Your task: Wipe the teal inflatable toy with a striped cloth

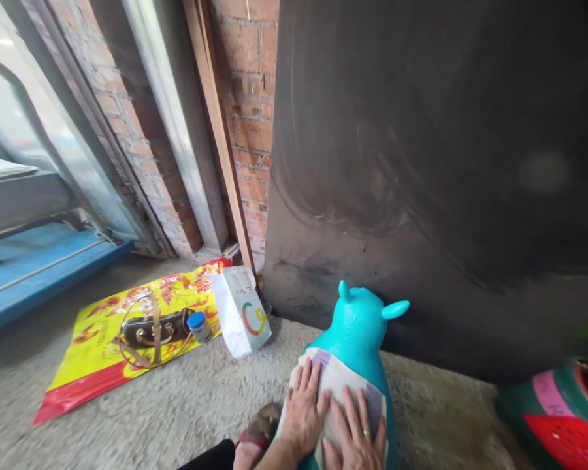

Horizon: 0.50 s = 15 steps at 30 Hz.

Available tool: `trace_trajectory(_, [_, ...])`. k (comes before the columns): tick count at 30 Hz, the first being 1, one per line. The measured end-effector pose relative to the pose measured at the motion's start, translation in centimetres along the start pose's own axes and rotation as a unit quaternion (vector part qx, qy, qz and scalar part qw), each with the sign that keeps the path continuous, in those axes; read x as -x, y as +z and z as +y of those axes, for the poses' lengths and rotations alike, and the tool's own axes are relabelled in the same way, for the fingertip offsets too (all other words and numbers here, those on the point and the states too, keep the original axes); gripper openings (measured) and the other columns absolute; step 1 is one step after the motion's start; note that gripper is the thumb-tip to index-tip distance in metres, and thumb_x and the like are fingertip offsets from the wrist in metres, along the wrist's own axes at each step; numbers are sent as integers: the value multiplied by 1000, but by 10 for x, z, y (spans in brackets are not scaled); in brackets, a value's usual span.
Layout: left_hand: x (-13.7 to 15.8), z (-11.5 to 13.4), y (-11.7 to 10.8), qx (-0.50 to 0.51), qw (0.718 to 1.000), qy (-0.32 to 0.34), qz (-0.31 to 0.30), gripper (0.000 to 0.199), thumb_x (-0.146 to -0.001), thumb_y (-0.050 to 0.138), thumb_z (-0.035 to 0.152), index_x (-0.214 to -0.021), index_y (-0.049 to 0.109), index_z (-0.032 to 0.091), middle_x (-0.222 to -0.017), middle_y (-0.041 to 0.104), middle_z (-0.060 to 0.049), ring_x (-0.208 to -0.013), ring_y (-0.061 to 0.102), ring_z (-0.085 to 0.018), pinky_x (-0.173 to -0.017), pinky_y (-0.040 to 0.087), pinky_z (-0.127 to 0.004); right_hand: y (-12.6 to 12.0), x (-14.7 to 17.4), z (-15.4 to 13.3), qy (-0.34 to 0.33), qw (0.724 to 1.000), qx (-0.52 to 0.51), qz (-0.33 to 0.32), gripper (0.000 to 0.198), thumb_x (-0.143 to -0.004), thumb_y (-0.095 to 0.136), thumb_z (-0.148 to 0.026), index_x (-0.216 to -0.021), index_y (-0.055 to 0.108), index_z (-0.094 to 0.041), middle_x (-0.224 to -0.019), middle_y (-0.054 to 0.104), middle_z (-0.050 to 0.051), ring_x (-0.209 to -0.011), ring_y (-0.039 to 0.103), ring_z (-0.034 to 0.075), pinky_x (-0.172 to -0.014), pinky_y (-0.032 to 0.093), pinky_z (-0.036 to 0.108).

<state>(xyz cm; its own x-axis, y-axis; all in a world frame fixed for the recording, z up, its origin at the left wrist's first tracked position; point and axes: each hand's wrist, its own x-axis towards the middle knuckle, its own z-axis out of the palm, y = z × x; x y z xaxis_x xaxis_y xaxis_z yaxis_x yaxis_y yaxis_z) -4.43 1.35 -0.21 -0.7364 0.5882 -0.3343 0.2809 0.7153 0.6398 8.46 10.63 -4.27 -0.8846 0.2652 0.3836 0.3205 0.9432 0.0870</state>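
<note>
A turquoise animal-shaped toy (360, 326) with two ears stands in front of me, its head towards the dark board. Over its back lies a pale cloth (330, 372) with purple patches. My left hand (304, 405) rests flat on the cloth, fingers stretched forward. Beside it, my right hand (355, 431) also lies flat with fingers spread, a ring on one of them. Neither hand grips anything. The toy's lower part is hidden by the cloth, my hands and the frame edge.
A dark board (421, 163) leans behind the toy. On the left, a yellow and red plastic bag (93, 346) bears a brown handbag (142, 331) and a blue-lidded jar (198, 326), with a white paper bag (238, 320) alongside. A green painted pot (519, 398) stands right.
</note>
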Motion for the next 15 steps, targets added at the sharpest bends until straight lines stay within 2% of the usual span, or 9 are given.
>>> trace_trajectory(4, [-33, 3, -7, 47, 999, 22, -2, 67, -93, 29, 53, -153, 18, 25, -164, 7, 3, -151, 4, -24, -123, 14, -48, -10, -35, 18, -30, 998, -29, -51, 60, -92, 40, -40, -150, 26, -33, -155, 28, 2, -142, 29, 36, -107, 22, 75])
trace_trajectory(8, [-52, 2, -9, 63, 997, 33, -7, 69, -93, 27, 54, -154, 18, 22, -164, 9, 2, -151, 3, -22, -124, 13, -44, -20, -62, 23, 1, 991, -70, -113, 56, -96, 35, -34, -150, 21, -38, -157, 20, -4, -146, 18, 31, -111, 19, 73])
trace_trajectory(11, [-48, 4, -8, 55, 998, 22, -7, 68, -94, 26, 51, -154, 16, 20, -164, 8, 0, -151, 4, -21, -124, 13, -42, -26, -68, 24, 6, 987, -97, -127, 53, -97, 34, -36, -149, 24, -41, -157, 19, -6, -147, 16, 30, -111, 19, 73])
trace_trajectory(15, [-13, 3, -7, 36, 999, -11, -4, 67, -94, 28, 46, -153, 18, 16, -163, 11, -4, -150, 8, -21, -124, 14, -40, -26, -47, 16, -6, 989, -96, -109, 51, -95, 38, -39, -146, 34, -38, -156, 21, -3, -144, 23, 33, -108, 23, 74])
